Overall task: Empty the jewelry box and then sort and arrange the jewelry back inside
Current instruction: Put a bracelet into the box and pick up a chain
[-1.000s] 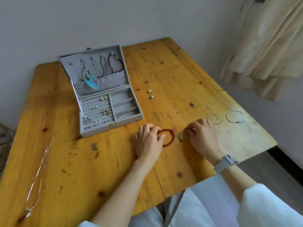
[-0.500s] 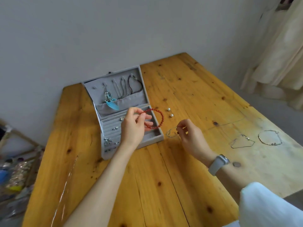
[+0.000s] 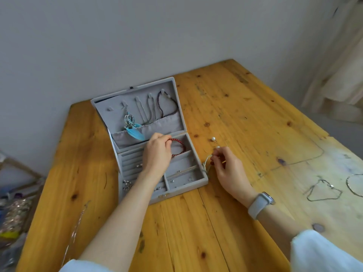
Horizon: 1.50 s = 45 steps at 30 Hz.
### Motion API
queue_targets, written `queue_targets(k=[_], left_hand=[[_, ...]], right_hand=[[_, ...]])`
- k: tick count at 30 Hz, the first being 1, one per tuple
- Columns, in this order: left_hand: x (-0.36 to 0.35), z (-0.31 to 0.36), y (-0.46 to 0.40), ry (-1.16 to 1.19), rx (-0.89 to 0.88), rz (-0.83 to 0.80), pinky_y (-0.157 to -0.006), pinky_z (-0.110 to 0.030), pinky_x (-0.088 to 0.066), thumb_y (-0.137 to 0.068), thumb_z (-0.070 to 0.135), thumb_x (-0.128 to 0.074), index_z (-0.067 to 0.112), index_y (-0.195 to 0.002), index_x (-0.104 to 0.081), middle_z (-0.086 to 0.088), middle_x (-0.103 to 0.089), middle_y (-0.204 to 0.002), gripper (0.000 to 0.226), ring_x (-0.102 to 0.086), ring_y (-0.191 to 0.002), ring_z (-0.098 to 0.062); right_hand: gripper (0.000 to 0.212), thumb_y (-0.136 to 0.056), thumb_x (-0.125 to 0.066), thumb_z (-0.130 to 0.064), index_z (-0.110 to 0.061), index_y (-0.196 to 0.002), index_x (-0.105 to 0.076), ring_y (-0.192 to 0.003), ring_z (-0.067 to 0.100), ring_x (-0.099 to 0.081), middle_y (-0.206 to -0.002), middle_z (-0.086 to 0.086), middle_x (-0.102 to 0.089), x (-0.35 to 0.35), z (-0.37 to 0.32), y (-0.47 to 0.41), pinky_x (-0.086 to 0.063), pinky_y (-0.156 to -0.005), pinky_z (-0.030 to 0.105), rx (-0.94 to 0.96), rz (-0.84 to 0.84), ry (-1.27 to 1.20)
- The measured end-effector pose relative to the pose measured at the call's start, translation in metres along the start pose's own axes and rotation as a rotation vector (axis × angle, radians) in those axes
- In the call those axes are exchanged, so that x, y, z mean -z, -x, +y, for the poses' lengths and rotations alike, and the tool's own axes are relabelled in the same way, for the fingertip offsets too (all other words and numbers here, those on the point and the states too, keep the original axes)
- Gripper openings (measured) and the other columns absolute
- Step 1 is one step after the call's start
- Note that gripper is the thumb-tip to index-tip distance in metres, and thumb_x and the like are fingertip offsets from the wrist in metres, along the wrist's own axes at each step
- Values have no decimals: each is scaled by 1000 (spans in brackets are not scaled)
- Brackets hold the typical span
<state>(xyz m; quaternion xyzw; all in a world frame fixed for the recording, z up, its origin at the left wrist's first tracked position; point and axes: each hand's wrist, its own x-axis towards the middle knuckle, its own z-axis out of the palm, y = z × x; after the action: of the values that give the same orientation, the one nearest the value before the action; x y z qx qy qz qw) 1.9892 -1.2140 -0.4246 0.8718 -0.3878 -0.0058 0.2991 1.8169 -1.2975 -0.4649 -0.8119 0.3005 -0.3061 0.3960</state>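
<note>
An open grey jewelry box (image 3: 204,180) sits on the wooden table (image 3: 235,114). Its lid holds a blue feather earring (image 3: 135,133) and a dark beaded necklace (image 3: 169,107). My left hand (image 3: 157,156) pinches a red bead bracelet (image 3: 179,147) over the box's upper right compartment. Just right of the box, my right hand (image 3: 225,165) pinches a thin pale chain bracelet (image 3: 206,163). Small earrings and rings lie in the box's slots and lower compartments.
Two pearl studs (image 3: 213,138) lie on the table right of the box. Two thin chains (image 3: 324,191) rest near the right edge. A long silver necklace (image 3: 75,232) lies at the lower left. Cluttered items (image 3: 13,213) stand left of the table.
My left hand lifted the red bracelet off the table and carried it over the box. My right hand picked up the thin chain and moved toward the box's right side.
</note>
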Motion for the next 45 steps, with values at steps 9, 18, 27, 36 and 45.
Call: queue_targets(k=[9,18,27,36,45], left_hand=[[-2,-13,20,-228,-133,14,-97,-39,-31,-92,19,-50,13,-126,-54,-4,-56,-125,35,-48,-118,-22],[12,-18,35,-318,-253,-138,-107,-36,-13,-95,29,-41,21,-129,-51,5,-47,-138,36,-35,-130,-11],[3,-22,89,-376,-159,-64,-111,-45,-11,-87,47,-10,14,-137,-41,-4,-35,-147,68,-28,-137,-19],[-1,-23,91,-388,-124,7,-105,-50,-28,-87,38,-25,11,-125,-55,-9,-53,-133,55,-46,-125,-23],[-2,-24,91,-418,-114,-33,-108,-50,-19,-86,40,-18,15,-131,-48,-3,-42,-143,60,-34,-133,-22]], right_hand=[[12,-92,-48,-8,-20,-90,-46,-76,12,-54,-84,-4,-56,-1,0,0,-41,-64,12,4,-4,31],[8,-91,-50,-12,-18,-89,-56,-80,12,-56,-85,-6,-59,0,-14,-14,-45,-70,17,-61,16,-87],[10,-87,-55,-12,-8,-93,-62,-85,20,-57,-89,5,-63,-48,-67,-68,-45,-78,28,-44,-71,6],[27,-93,-46,-23,-5,-100,-64,-95,29,-45,-103,11,-63,-60,-56,-68,-37,-73,36,173,-55,637],[44,-97,-27,-36,-12,-108,-62,-107,29,-35,-118,9,-44,-53,-51,-61,-30,-85,41,208,-231,784]])
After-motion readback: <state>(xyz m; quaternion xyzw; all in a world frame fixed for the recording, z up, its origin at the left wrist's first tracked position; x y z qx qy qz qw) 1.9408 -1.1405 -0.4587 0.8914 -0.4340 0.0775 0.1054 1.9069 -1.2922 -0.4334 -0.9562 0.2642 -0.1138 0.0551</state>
